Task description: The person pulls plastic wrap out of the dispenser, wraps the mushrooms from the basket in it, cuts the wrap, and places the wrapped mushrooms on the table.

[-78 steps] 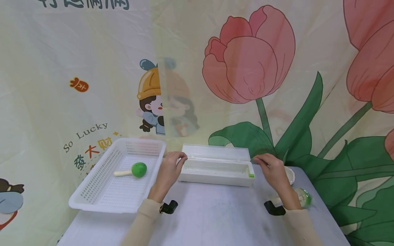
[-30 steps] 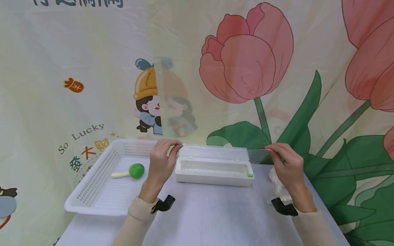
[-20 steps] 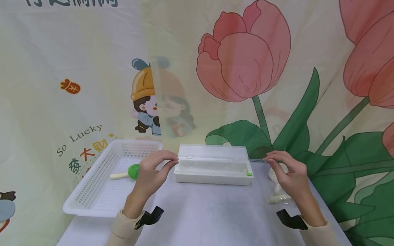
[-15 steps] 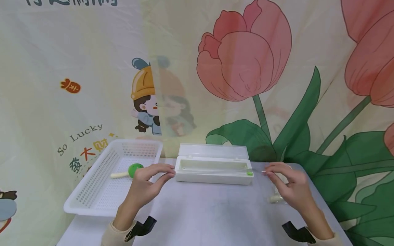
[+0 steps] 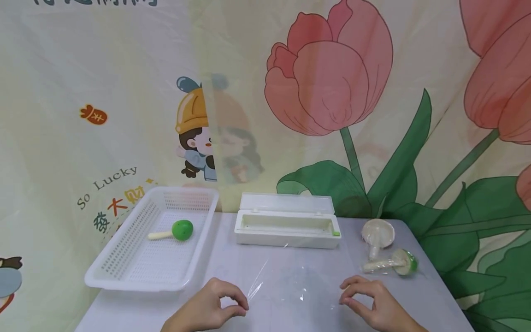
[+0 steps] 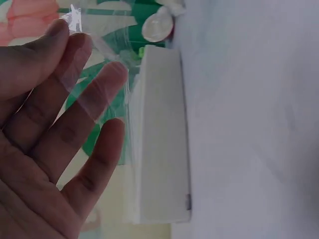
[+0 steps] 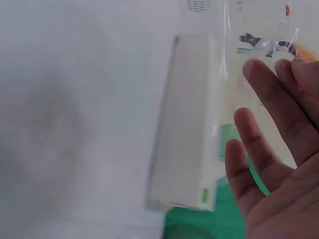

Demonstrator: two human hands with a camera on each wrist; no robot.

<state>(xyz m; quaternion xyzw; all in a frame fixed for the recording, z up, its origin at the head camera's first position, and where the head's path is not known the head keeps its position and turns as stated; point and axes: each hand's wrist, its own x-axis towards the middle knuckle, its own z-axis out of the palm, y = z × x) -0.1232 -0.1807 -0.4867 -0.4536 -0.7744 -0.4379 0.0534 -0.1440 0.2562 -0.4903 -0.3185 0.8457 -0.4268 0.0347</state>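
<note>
A clear sheet of cling film (image 5: 256,285) stretches between the two hands, reaching back to the white dispenser box (image 5: 286,241). My left hand (image 5: 215,304) pinches one corner between thumb and fingertips; in the left wrist view the film (image 6: 76,19) lies over the fingers. On the opposite side my right hand (image 5: 375,302) pinches the other corner, its remaining fingers loosely bent. The box's clear lid (image 5: 286,203) is raised, leaving its long trough visible. Both hands are in front of the box, above the white tabletop.
A white perforated basket (image 5: 166,267) on the left holds a green-headed, maraca-like toy (image 5: 182,230) with a pale handle. Two film-wrapped items stand right: a round white-headed piece (image 5: 378,233) and a green-and-white one (image 5: 408,263). A printed cloth hangs behind.
Both hands have come from beside the raised lid down and toward the body, drawing the film out over the table in front of the box. The wrapped items at right are now uncovered.
</note>
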